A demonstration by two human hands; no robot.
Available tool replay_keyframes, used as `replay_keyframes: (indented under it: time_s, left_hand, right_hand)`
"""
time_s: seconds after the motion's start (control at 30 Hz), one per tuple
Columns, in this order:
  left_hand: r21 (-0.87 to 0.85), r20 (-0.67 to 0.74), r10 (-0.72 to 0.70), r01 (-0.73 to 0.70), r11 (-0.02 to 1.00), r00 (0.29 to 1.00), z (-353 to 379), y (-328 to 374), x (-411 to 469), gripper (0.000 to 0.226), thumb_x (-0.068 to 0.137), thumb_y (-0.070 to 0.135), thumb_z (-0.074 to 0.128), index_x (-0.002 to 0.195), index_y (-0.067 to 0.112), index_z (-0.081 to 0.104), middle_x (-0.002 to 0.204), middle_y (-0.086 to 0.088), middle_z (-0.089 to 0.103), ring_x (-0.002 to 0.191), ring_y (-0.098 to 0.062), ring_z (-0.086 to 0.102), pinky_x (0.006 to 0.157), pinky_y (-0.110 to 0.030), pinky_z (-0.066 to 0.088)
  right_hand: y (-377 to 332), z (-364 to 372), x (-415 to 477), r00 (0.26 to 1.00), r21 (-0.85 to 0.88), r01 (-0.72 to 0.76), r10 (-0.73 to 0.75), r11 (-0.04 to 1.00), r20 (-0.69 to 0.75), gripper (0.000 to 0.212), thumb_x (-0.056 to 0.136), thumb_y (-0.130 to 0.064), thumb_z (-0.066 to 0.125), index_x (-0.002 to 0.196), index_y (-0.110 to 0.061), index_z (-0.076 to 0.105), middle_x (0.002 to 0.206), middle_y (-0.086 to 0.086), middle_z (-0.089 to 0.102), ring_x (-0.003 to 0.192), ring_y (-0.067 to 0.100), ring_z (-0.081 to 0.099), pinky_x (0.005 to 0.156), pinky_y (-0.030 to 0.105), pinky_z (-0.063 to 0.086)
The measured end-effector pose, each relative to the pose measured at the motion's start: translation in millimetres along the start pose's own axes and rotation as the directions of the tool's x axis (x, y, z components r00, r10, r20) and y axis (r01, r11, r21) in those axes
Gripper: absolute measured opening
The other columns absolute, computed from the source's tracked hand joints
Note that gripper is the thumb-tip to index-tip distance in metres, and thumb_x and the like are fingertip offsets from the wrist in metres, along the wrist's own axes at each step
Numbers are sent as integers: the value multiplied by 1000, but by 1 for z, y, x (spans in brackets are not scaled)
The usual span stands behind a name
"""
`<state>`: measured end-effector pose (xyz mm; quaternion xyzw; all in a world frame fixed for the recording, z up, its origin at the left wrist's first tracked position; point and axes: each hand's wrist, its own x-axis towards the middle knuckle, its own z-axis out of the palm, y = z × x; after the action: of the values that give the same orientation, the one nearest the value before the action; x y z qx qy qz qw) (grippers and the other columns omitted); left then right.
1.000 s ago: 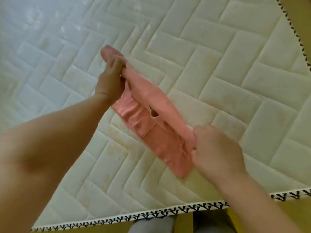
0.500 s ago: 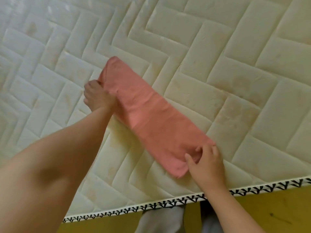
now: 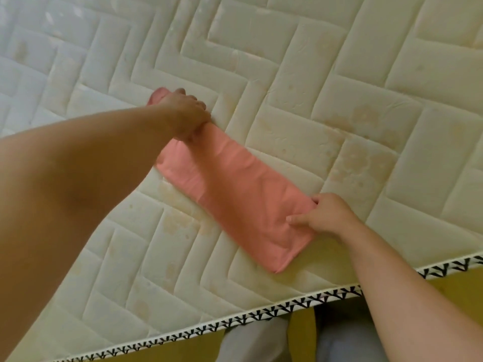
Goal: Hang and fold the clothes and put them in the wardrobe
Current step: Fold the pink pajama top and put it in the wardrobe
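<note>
A pink garment, folded into a long narrow strip, lies flat and slantwise on the quilted mattress, its nearer end close to the mattress's black-and-white patterned edge. The left hand sits on the end farther in on the mattress, fingers curled down and gripping the cloth there. The right hand holds the end nearer the mattress's edge, thumb laid on top of the fabric and fingers tucked at its border, pinching it. Grey-clad legs show below the mattress's edge.
</note>
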<state>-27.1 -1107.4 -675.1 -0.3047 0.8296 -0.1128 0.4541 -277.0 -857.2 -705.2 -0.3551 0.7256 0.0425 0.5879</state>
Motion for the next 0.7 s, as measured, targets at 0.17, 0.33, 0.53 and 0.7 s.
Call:
replay_keyframes:
  time_s: [0.17,0.33,0.53,0.7]
  left_hand:
    - [-117,-67,-129,121,986,989,7,8,-4,29,84,25,63,113,23,58,110,0,61,102,-22,54,81,-35,40]
    - [-748,-393,-458,12,664,798,21,69,-48,44,87,9,49,131,14,49,150,-7,42,136,-29,37,115,-48,23]
    - [-810,-397,-358,-140,570,845,47,136,-72,53,104,32,36,153,12,33,163,-8,26,152,-22,18,124,-44,12]
    - [-823,-254,-416,31,567,873,40,155,-50,62,102,43,22,159,18,19,167,-3,14,154,-18,6,125,-41,3]
  right_hand:
    - [22,6,-10,998,661,-27,-13,750,55,46,59,-8,92,100,-7,71,90,7,77,88,27,74,82,40,59]
    - [35,55,-32,991,993,-112,68,-27,113,51,64,-11,82,113,-8,66,106,12,75,93,23,74,73,34,57]
    - [15,104,-38,942,978,-56,335,200,-15,26,88,-35,74,97,-13,65,90,1,76,80,14,74,67,28,55]
    - [-4,87,-54,799,737,237,305,633,-519,25,102,-42,46,84,-25,48,81,-5,61,69,13,59,59,28,41]
